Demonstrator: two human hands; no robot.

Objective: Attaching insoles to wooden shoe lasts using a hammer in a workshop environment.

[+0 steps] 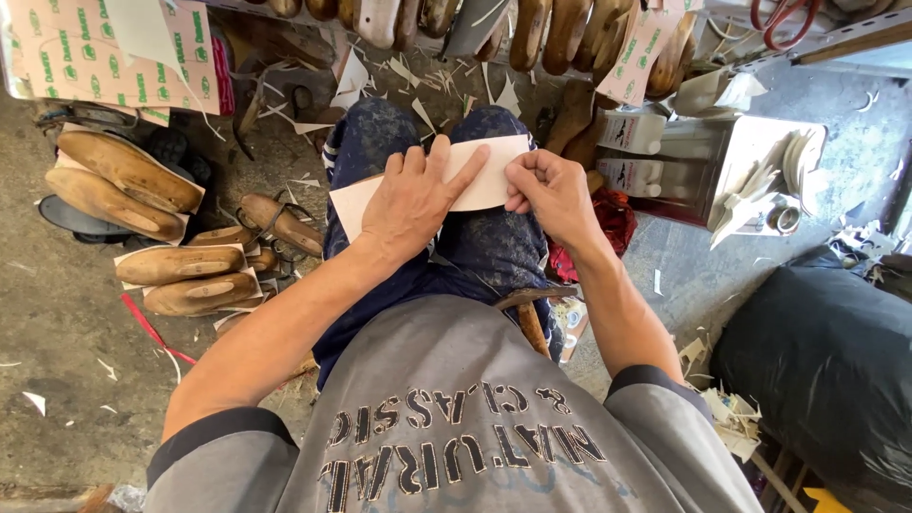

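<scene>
Pale cream board, a thin flat strip of it (475,180), lies across the person's knees, resting on dark blue mottled trousers (494,247). The left hand (413,199) lies flat on the strip with its fingers spread, the forefinger stretched toward the strip's upper edge, pressing the sheet against the thigh. The right hand (551,195) is curled narrow, thumb and fingertips pinched on the strip's right end (what, if anything, sits inside that pinch cannot be told).

On the concrete floor (57,313) to the left lie several wooden shoe lasts (128,171), some resting on pale cut-out pieces, with a red strip (142,328) near them. More lasts hang in a row (570,28) along the top of the view. A printed cardboard sheet (85,57) leans at the upper left. To the right stand white bottles (632,133) beside a metal box (722,161), and a black bag (826,370) sits at the lower right, with offcuts scattered about. The person wears a grey shirt (456,399).
</scene>
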